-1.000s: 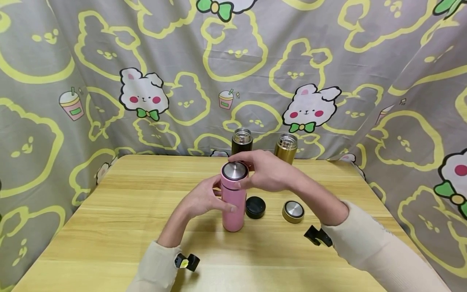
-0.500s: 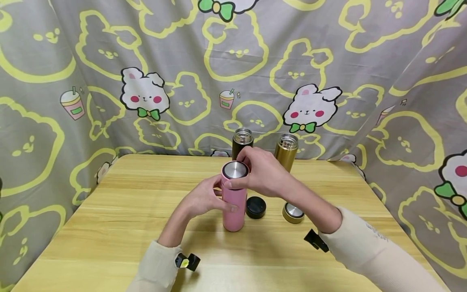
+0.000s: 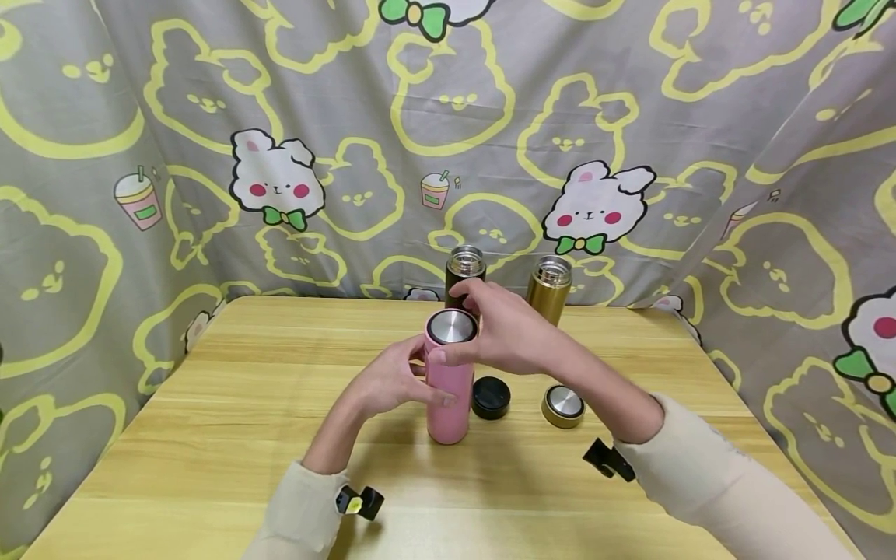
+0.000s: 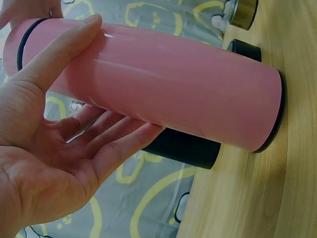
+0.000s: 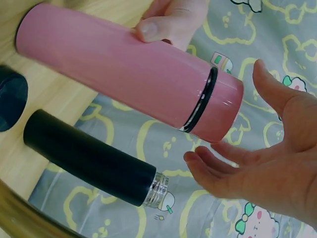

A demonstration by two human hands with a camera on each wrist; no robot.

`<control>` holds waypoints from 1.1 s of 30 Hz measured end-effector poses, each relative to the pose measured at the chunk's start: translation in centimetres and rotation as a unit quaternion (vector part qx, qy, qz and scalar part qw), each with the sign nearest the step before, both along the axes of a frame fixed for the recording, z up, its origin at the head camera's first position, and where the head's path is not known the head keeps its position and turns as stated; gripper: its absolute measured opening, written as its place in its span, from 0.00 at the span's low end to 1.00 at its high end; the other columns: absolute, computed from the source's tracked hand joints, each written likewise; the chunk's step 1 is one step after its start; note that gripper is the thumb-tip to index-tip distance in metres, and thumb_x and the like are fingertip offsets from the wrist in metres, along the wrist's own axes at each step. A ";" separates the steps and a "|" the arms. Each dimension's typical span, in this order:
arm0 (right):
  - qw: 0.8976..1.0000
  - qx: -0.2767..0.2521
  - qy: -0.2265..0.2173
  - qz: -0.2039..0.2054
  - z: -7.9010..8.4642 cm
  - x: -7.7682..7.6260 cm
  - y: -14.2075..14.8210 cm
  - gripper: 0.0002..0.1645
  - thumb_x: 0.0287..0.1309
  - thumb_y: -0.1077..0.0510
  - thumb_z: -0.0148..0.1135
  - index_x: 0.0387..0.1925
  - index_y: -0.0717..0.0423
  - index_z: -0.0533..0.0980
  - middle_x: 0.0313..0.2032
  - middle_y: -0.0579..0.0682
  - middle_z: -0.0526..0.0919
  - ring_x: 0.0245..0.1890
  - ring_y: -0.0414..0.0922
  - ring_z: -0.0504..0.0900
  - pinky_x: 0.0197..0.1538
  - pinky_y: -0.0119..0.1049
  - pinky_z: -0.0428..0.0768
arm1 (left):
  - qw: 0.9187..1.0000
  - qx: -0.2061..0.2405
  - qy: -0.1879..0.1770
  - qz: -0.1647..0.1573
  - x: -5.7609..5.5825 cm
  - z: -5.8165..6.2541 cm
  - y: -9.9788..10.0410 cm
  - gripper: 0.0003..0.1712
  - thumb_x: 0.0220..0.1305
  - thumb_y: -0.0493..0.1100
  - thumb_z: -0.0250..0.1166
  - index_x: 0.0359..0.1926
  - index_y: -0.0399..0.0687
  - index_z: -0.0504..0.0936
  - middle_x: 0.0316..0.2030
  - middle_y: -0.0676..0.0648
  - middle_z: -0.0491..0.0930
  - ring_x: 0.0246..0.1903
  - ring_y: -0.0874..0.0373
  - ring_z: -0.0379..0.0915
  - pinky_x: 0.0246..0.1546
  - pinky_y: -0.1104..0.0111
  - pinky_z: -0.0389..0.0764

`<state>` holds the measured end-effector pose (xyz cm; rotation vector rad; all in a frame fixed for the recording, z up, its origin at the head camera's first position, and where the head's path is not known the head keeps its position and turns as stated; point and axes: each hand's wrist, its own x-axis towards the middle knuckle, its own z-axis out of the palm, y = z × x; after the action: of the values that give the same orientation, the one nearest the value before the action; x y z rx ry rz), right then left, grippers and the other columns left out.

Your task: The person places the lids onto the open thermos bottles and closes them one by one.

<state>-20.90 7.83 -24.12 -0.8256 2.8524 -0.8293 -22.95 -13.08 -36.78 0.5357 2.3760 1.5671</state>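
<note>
A pink thermos bottle point(image 3: 448, 400) stands upright on the table, its pink lid point(image 5: 225, 106) with a steel disc on top. My left hand point(image 3: 392, 379) grips the bottle's body, thumb in front and fingers behind, as the left wrist view shows. Around the lid is my right hand point(image 5: 277, 144), its thumb apart from the lid and its fingertips close below it; the fingers are spread and relaxed. Bright flecks show along the black ring point(image 5: 200, 101) under the lid. Whether one fingertip touches the lid, I cannot tell.
Behind stand a lidless black bottle point(image 5: 94, 158) and a lidless gold bottle point(image 3: 549, 292). A black lid point(image 3: 491, 397) and a gold lid point(image 3: 563, 406) lie right of the pink bottle on the wooden table point(image 3: 231, 404). A patterned curtain point(image 3: 350, 117) hangs behind.
My right hand has shifted around the lid, its thumb moving left across the front and its fingers drawing back. The left hand and the bottle have stayed in place.
</note>
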 end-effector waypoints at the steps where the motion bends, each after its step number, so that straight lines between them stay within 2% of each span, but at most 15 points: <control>1: 1.000 -0.001 -0.010 0.007 0.2 0.0 0.1 0.49 0.49 0.42 0.79 0.68 0.55 0.67 0.53 0.53 0.81 0.53 0.48 0.80 0.55 0.45 0.79 | 1.000 -0.001 0.002 -0.001 0.0 0.0 0.0 0.41 0.45 0.49 0.83 0.61 0.57 0.76 0.54 0.49 0.80 0.54 0.50 0.77 0.50 0.60 0.82; 4: 0.999 -0.008 -0.034 0.037 0.4 0.0 0.4 0.46 0.54 0.50 0.77 0.70 0.52 0.67 0.58 0.52 0.81 0.57 0.48 0.80 0.61 0.47 0.78 | 1.000 0.000 0.005 -0.005 0.0 0.0 0.0 0.43 0.45 0.49 0.83 0.63 0.59 0.75 0.54 0.50 0.80 0.55 0.50 0.77 0.50 0.60 0.82; 8: 0.997 -0.008 -0.048 0.065 0.4 -0.1 0.6 0.42 0.56 0.59 0.73 0.71 0.54 0.67 0.60 0.52 0.81 0.61 0.49 0.79 0.65 0.49 0.75 | 1.000 0.006 0.003 -0.009 0.1 0.1 -0.1 0.44 0.45 0.49 0.83 0.65 0.60 0.74 0.56 0.51 0.80 0.56 0.50 0.76 0.51 0.59 0.81; 14: 0.997 -0.003 -0.037 0.073 0.3 -0.2 0.7 0.39 0.56 0.63 0.71 0.69 0.55 0.69 0.58 0.52 0.82 0.60 0.49 0.80 0.65 0.50 0.75 | 1.000 0.007 0.000 -0.009 0.1 0.1 -0.1 0.46 0.46 0.50 0.83 0.66 0.61 0.73 0.57 0.52 0.79 0.56 0.50 0.76 0.53 0.58 0.81; 19: 0.997 -0.007 -0.029 0.072 0.3 -0.2 0.7 0.38 0.56 0.62 0.71 0.68 0.55 0.71 0.57 0.52 0.83 0.58 0.48 0.81 0.63 0.50 0.76 | 1.000 0.003 0.003 -0.008 0.1 0.1 0.0 0.46 0.45 0.50 0.83 0.66 0.62 0.73 0.57 0.52 0.79 0.57 0.50 0.76 0.53 0.57 0.81; 24: 0.998 -0.010 -0.020 0.055 0.2 -0.2 0.7 0.36 0.55 0.58 0.74 0.65 0.56 0.73 0.54 0.51 0.84 0.55 0.47 0.82 0.61 0.48 0.78 | 1.000 0.001 0.004 -0.007 0.1 0.1 0.0 0.46 0.45 0.50 0.83 0.66 0.62 0.72 0.57 0.52 0.79 0.57 0.49 0.76 0.52 0.58 0.81; 33: 1.000 -0.011 -0.015 0.004 -0.2 -0.3 0.2 0.32 0.49 0.50 0.80 0.52 0.54 0.75 0.41 0.48 0.84 0.42 0.45 0.82 0.49 0.41 0.80 | 1.000 0.004 0.002 -0.009 0.1 0.1 0.0 0.45 0.45 0.48 0.83 0.66 0.61 0.73 0.57 0.51 0.79 0.55 0.51 0.77 0.50 0.60 0.82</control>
<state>-21.24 8.02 -24.27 -0.8196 2.8177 -0.8664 -22.84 -13.07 -36.66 0.5615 2.3620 1.5704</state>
